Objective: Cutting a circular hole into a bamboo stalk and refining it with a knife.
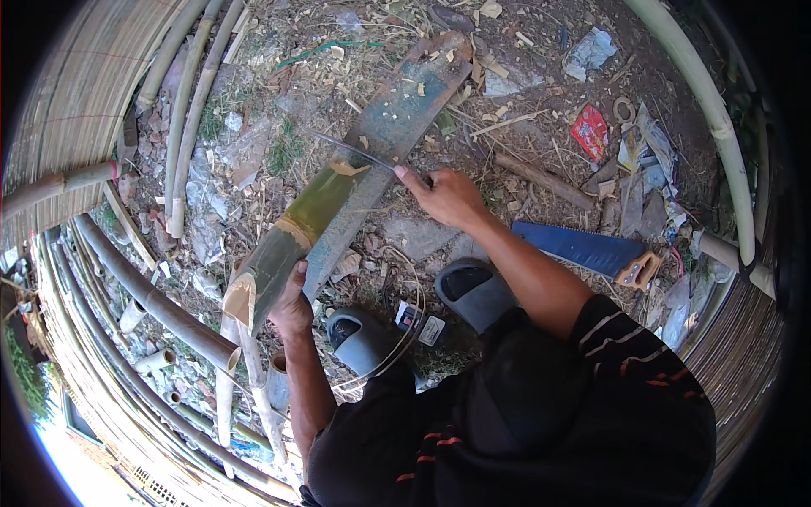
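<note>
A thick green bamboo piece rests slanting on a long weathered board. Pale bare patches show at its near end, its middle and its far end. My left hand is wrapped round its near part from the right side. In my right hand, closed round a handle that the fingers mostly hide, is a knife. Its thin dark blade points left, across the far end of the bamboo. Whether the edge touches the bamboo I cannot tell.
A blue handsaw lies on the ground at right. Bamboo poles and slatted bamboo stand at left; a curved pole rises at right. Wood chips, plastic scraps and a red packet litter the dirt. My sandals are below.
</note>
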`<action>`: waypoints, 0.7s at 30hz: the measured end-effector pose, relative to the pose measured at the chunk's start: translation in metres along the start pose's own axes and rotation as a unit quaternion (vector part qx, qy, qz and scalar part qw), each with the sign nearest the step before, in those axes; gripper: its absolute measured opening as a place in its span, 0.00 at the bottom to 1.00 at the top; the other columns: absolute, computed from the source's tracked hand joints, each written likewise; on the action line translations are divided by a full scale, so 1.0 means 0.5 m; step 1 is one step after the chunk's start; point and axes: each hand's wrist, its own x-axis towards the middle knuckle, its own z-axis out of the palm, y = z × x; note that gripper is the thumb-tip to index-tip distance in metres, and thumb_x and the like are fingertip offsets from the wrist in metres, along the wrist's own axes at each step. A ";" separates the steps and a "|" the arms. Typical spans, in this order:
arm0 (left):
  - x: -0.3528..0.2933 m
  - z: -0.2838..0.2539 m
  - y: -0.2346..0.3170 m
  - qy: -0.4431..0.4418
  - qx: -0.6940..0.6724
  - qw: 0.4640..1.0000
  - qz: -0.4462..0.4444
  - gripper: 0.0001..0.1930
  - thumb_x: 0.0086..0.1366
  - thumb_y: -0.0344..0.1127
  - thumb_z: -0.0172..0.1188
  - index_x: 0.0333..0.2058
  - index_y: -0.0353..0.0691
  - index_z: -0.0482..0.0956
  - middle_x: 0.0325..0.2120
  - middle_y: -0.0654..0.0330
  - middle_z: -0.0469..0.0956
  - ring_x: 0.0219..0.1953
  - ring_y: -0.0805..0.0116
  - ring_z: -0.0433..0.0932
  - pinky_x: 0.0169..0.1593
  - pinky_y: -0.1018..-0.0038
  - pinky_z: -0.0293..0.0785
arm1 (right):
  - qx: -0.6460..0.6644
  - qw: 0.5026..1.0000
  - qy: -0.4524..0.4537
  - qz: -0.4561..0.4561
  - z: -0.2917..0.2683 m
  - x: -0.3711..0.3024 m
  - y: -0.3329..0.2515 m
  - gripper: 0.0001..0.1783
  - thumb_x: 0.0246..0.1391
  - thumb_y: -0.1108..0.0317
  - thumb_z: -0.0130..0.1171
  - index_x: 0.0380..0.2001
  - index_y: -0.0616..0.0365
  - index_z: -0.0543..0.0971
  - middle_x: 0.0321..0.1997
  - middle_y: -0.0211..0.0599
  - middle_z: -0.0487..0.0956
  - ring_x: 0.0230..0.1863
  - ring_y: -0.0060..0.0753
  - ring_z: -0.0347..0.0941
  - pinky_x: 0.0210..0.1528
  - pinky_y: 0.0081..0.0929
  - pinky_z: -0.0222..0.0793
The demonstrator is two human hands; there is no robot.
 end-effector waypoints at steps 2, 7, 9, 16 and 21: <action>-0.008 0.007 0.002 0.017 0.023 0.999 0.021 0.27 0.59 0.26 0.73 0.56 0.31 0.75 0.50 0.54 0.80 0.53 0.63 0.78 0.63 0.64 0.69 | -0.006 1.000 0.022 -0.019 0.009 -0.011 0.002 0.52 0.61 0.21 0.39 0.20 0.67 0.81 0.22 0.58 0.80 0.30 0.58 0.81 0.36 0.51 0.77; -0.024 -0.016 -0.025 0.032 0.036 0.998 -0.030 0.43 0.52 0.38 0.80 0.61 0.33 0.65 0.54 0.52 0.75 0.58 0.58 0.74 0.65 0.59 0.68 | 0.041 0.997 0.043 -0.055 -0.004 -0.050 -0.039 0.46 0.63 0.26 0.46 0.18 0.63 0.80 0.10 0.41 0.71 0.15 0.42 0.73 0.22 0.46 0.69; -0.028 -0.026 -0.035 0.045 0.032 0.997 -0.044 0.42 0.52 0.38 0.80 0.60 0.34 0.64 0.55 0.51 0.74 0.58 0.58 0.74 0.65 0.59 0.68 | 0.168 0.964 0.113 -0.174 -0.032 -0.087 -0.083 0.43 0.65 0.30 0.49 0.16 0.61 0.79 0.10 0.39 0.70 0.14 0.38 0.71 0.21 0.43 0.68; -0.035 0.014 -0.009 0.001 0.153 0.986 0.073 0.43 0.52 0.41 0.81 0.60 0.31 0.64 0.56 0.50 0.71 0.59 0.58 0.72 0.63 0.61 0.70 | 0.004 1.000 -0.010 0.023 0.000 -0.027 -0.005 0.43 0.63 0.28 0.50 0.19 0.63 0.80 0.11 0.40 0.71 0.16 0.37 0.72 0.22 0.42 0.68; -0.027 -0.008 -0.010 0.019 0.111 0.993 0.040 0.43 0.51 0.40 0.81 0.60 0.31 0.66 0.55 0.52 0.72 0.57 0.59 0.74 0.64 0.61 0.69 | 0.157 0.980 0.040 -0.112 -0.038 -0.082 -0.096 0.43 0.65 0.29 0.48 0.20 0.62 0.79 0.12 0.37 0.71 0.15 0.34 0.68 0.21 0.42 0.65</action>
